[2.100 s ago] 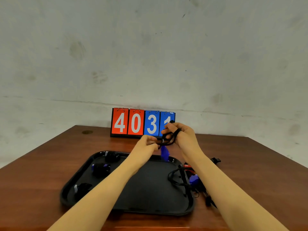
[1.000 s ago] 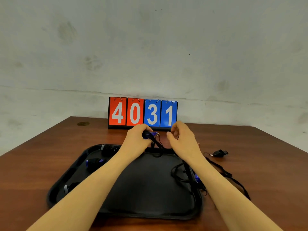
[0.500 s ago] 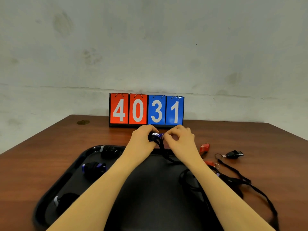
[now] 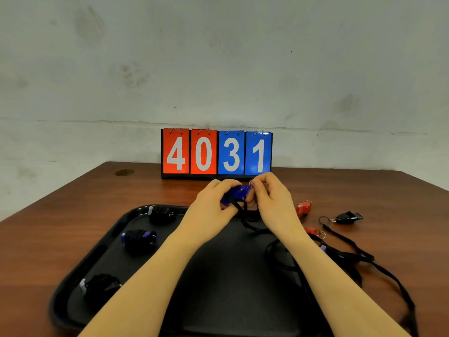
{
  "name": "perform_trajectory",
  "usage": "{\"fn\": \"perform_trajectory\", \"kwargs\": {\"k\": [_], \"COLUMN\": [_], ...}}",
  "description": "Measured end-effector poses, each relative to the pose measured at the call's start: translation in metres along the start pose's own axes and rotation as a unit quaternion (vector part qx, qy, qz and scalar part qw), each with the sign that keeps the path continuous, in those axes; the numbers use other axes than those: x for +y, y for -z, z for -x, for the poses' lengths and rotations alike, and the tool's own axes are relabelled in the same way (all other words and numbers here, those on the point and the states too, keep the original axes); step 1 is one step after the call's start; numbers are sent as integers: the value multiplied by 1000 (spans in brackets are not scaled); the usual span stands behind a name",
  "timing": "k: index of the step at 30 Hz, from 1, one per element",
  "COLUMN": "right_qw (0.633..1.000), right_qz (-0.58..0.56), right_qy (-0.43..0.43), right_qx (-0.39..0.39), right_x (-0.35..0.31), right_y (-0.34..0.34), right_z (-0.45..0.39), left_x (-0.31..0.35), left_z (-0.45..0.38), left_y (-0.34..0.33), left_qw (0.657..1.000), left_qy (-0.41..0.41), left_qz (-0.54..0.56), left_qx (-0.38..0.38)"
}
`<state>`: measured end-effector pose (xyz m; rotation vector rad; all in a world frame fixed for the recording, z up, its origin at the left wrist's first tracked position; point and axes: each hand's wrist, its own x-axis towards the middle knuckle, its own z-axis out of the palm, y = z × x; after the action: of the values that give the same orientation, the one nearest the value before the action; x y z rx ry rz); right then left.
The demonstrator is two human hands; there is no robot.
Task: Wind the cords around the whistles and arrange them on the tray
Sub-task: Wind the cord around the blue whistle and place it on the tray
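Black tray [image 4: 73,283], near edge of the wooden tabletop [image 4: 60,215]; three cord-wound whistles [image 4: 138,238] along its left side; loose black cords [image 4: 352,259] trailing over its right rim onto the wood; red whistle [image 4: 303,208] and black whistle [image 4: 348,217] toward the right edge; blue whistle [image 4: 237,192] above the tray's far rim, gripped by left hand [image 4: 213,207], right hand [image 4: 272,200] pinching its ring end; flip scoreboard [image 4: 216,153] reading 4031, far edge; stained pale wall [image 4: 218,57] behind.
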<state>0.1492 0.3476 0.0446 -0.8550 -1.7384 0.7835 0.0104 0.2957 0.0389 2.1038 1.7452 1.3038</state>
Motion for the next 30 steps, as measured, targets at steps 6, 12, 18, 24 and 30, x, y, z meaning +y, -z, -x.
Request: {"fn": "perform_trajectory", "kwargs": {"k": [6,12,18,24,30], "right_qw": [999,1000,996,996,998], "right_qz": [-43,-21,-48,-37,47], "right_qy": [-22,14,74,85,48], "right_qx": [12,1,-28,-2,19], "right_x": [0,3,-4,-3,1], "right_y": [5,7,6,10,16], "right_z": [1,2,7,7,4], "left_x": [1,8,10,10,11], "left_z": [6,7,9,8,6], "left_y": [5,9,3,5,11], "left_qw": [997,995,998,997,988], "left_qy": [11,37,37,50,82], "left_qz": [-30,61,57,48,77], "left_qx": [-70,-73,-4,39,106]}}
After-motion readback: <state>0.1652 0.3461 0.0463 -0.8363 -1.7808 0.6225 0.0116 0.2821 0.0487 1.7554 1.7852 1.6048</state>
